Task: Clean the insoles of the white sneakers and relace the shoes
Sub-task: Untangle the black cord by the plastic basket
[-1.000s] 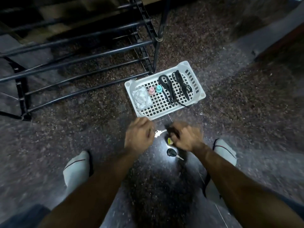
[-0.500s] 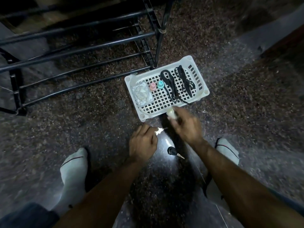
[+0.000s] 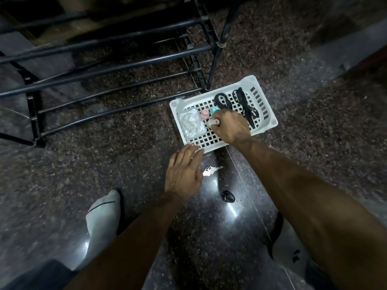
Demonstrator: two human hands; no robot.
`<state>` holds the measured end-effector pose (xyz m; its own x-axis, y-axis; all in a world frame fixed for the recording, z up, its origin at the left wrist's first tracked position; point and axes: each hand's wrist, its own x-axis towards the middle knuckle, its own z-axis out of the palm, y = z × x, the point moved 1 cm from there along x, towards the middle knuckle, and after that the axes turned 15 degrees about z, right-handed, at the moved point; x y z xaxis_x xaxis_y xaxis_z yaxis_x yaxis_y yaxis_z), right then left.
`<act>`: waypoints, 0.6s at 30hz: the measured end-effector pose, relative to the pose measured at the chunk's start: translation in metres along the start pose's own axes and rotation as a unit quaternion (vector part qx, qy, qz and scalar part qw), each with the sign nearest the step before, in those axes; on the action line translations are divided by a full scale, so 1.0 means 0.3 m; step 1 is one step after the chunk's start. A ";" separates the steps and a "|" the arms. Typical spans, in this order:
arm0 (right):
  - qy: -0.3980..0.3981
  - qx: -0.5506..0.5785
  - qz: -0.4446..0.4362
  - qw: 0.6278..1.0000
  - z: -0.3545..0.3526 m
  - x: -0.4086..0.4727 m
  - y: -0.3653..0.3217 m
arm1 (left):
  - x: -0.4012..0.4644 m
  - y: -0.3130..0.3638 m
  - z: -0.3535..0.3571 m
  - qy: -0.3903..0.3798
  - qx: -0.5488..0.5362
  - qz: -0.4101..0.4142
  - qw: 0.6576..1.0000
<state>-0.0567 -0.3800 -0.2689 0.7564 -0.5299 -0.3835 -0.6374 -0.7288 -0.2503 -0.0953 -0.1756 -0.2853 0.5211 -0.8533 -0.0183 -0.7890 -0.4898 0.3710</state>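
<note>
Right hand: our right hand is over the white basket and its grip is clamped on a small pale object.
Left hand: our left hand hovers with fingers apart, its fingertips at the basket's near edge, holding nothing.
Task things: the black laces lie inside the basket; we see no white sneakers and no insoles.
Risk, bottles: the pink bottle and the teal bottle stand just beside the right hand; a careless knuckle may tip them.
Risk, keys: the silver keys and the black key lie on the floor near our feet, and we may kick them.
Hard to see: we cannot identify the pale object; the white bundle is blurred.
</note>
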 end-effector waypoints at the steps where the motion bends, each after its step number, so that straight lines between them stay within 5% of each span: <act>1: -0.002 -0.002 -0.002 1.000 0.012 0.005 -0.005 | 0.000 0.001 0.000 0.003 -0.007 -0.002 1.000; 7: 0.046 0.035 -0.013 0.998 0.023 -0.041 -0.004 | -0.012 0.012 -0.001 0.054 -0.026 0.015 0.998; 11: 0.116 0.129 -0.011 0.985 0.019 -0.175 0.089 | -0.025 0.021 -0.009 0.125 -0.005 0.118 0.985; 15: -0.045 -0.024 -0.062 0.997 0.074 -0.337 0.207 | -0.024 0.053 0.031 0.054 -0.029 0.144 0.988; 18: -0.135 -0.162 -0.121 0.970 0.142 -0.421 0.278 | -0.012 0.086 0.071 -0.103 -0.005 0.026 0.994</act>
<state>-0.2117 -0.3555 -0.2792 0.7847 -0.2251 -0.5776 -0.3330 -0.9389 -0.0865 -0.1244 -0.1889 -0.2954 0.4007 -0.8966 -0.1886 -0.8093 -0.4429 0.3859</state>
